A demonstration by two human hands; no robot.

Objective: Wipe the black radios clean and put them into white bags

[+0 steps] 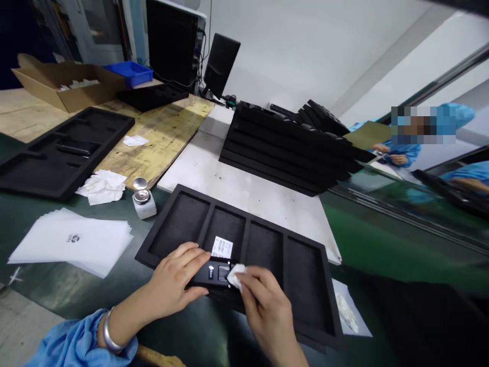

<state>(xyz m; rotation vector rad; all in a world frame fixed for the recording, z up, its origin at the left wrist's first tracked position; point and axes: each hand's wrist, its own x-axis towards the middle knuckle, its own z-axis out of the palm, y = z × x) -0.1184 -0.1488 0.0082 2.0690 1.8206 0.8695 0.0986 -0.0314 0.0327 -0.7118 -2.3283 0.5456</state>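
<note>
A black handheld device with a small rectangular window lies across the near edge of a black foam tray. My left hand is closed around the device's left end, thumb below and fingers above. Pinched in my right hand is a white wipe, pressed against the device's right part. Just behind the device, a white label with barcodes shows over one tray compartment. The underside of the device is hidden.
White plastic bags, crumpled wipes and a small dispenser bottle with its lid raised are on the left. Another foam tray holds a dark device. Stacked black trays stand behind. A co-worker sits at the right.
</note>
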